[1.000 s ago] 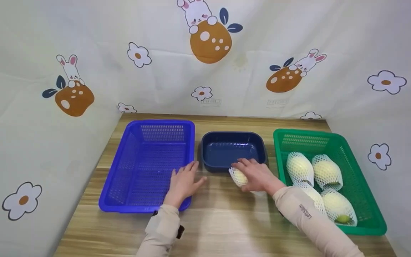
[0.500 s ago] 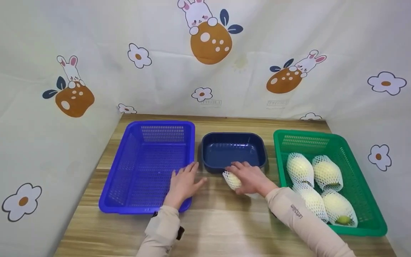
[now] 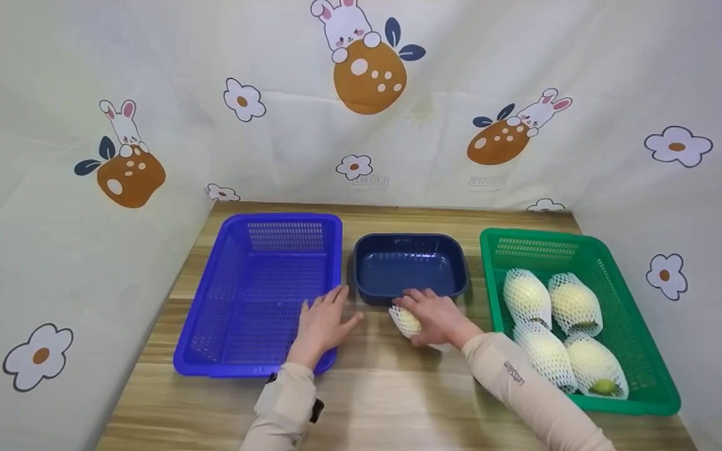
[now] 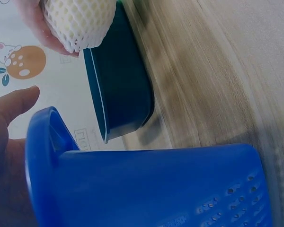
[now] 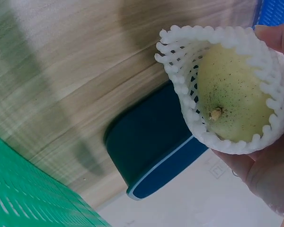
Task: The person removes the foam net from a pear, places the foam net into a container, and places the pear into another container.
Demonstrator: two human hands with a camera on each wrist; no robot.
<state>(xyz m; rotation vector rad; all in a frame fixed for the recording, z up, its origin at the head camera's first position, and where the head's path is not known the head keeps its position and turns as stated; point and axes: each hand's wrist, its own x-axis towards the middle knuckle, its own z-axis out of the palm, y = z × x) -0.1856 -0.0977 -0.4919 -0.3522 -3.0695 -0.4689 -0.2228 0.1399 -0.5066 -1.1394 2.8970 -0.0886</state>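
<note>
Right hand [image 3: 437, 319] around netted fruit [image 5: 234, 94]

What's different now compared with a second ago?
The right hand, gripping a net-wrapped fruit, has moved a little to the person's left. Nothing was newly grasped or let go. The left hand, blue basket, dark blue dish, green basket and its four wrapped fruits stayed put.

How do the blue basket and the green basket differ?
The blue basket shows no fruit, while the green basket holds four netted fruits. The blue basket stands left of the navy tray, the green basket to its right. The left hand is at the blue basket's edge; no hand is at the green basket's. Both are perforated and stand on the wooden table.
</note>
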